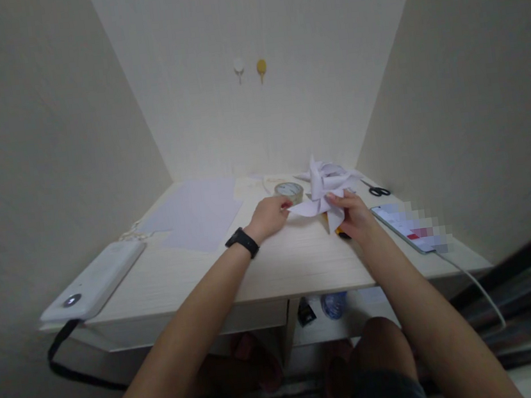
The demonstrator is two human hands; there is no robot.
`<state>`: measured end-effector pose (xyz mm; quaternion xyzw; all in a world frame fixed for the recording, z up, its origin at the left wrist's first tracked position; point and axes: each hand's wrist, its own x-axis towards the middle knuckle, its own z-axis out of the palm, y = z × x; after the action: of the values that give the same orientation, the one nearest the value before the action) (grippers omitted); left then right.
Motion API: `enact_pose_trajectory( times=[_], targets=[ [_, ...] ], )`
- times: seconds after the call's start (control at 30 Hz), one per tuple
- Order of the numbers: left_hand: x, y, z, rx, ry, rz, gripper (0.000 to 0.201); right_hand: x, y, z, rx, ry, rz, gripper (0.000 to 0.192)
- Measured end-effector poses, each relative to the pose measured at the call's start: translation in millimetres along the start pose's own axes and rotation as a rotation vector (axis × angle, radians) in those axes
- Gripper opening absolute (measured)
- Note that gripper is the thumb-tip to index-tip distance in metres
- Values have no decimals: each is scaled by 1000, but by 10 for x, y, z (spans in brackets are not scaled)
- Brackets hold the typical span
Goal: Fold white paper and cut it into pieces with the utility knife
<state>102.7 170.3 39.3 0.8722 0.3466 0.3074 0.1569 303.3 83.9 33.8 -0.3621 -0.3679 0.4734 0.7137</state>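
A white folded paper pinwheel (323,187) stands over the pale wooden desk (274,266). My right hand (355,216) grips its lower right part, with a yellow and black stick-like thing partly hidden under the fingers. My left hand (270,216), a black band on its wrist, pinches the pinwheel's left blade tip. A roll of clear tape (289,191) lies just behind my left hand.
White paper sheets (196,215) lie at the back left. A white power bank (94,282) with a black strap sits at the left edge. Black scissors (379,191) and a phone (409,228) with a white cable lie to the right. Walls enclose the desk.
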Motion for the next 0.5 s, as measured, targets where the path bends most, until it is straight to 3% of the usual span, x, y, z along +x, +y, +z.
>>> enact_pose_trajectory(
  times=[0.13,0.27,0.37,0.5],
  targets=[
    [43,73,65,320,-160,205,25,52,-23,-124,190,-1,-60,27],
    [112,133,101,439,-199,281,27,71,-30,-204,220,-4,-86,19],
    [137,165,128,498,-180,278,27,61,-31,-214,233,-26,-93,17],
    [119,251,147,545,-148,169,33,35,-40,-219,251,-68,-77,18]
  ],
)
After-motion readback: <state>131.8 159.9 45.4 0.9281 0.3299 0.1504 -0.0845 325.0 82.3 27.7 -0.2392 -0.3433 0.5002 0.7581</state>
